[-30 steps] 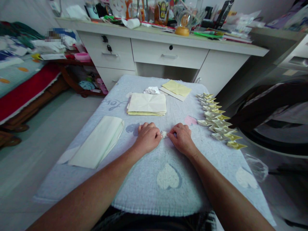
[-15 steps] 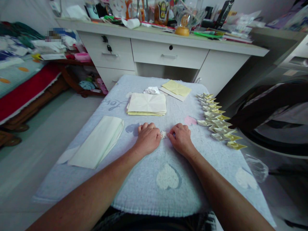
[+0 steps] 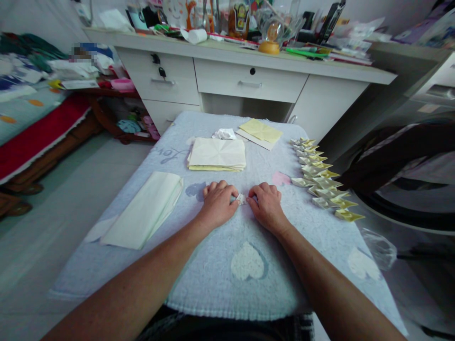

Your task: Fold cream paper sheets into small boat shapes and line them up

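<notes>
A small folded piece of white paper lies at the middle of the cloth-covered table, pinched at both ends. My left hand is closed on its left end, thumb and forefinger together. On the right end, my right hand grips with curled fingers. Much of the paper is hidden by the fingertips. Beyond my hands sits a stack of creased white and yellow paper sheets. Several folded paper boats, white and yellow, stand in rows to the right of my right hand.
Left of my left forearm lies a folded pile of pale paper. A crumpled white paper and a yellow sheet are at the table's far side. A white desk with cluttered top stands behind, a bed at left.
My left thumb and forefinger have parted slightly at the paper's left end. Otherwise both hands stay in nearly the same place.
</notes>
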A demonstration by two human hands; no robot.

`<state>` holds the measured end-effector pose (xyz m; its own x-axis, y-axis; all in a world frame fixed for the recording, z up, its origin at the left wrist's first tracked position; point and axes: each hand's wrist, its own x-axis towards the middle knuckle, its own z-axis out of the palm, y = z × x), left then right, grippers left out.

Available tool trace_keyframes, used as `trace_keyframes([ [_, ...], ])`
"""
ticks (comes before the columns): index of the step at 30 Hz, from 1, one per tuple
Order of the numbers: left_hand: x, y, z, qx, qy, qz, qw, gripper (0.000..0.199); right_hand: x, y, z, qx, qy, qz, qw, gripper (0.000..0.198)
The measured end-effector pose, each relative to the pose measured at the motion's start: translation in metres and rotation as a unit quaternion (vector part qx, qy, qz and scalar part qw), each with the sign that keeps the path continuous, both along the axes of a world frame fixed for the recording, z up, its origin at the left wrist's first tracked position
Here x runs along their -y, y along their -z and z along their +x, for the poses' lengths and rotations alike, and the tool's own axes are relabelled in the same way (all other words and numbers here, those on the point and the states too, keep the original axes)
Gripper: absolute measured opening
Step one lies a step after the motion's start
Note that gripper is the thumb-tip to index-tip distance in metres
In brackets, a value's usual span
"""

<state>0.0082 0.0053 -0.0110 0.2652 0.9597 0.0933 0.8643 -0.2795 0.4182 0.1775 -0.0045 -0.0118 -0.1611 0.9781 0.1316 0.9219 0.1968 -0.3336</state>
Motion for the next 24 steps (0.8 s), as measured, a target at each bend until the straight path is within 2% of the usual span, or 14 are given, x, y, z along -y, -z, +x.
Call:
trace_keyframes([
  [7, 0.0, 0.0, 0.003, 0.034, 0.023, 0.005, 0.999, 0.017, -0.001, 0.0, 0.002, -0.01, -0.02, -0.008, 1.0, 0.008],
  [14, -0.002, -0.003, 0.004, 0.146, 0.061, -0.003, 0.987, 0.012, 0.001, -0.007, 0.004, -0.059, -0.041, -0.017, 0.997, 0.004],
  [19, -0.005, -0.003, 0.002, 0.283, 0.068, -0.068, 0.954, 0.024, 0.005, -0.008, 0.008, -0.143, -0.075, -0.007, 0.987, 0.003],
  [24, -0.007, -0.003, -0.003, 0.396, 0.079, -0.15, 0.903, 0.02, 0.008, -0.009, 0.011, -0.261, -0.091, -0.022, 0.961, 0.029],
])
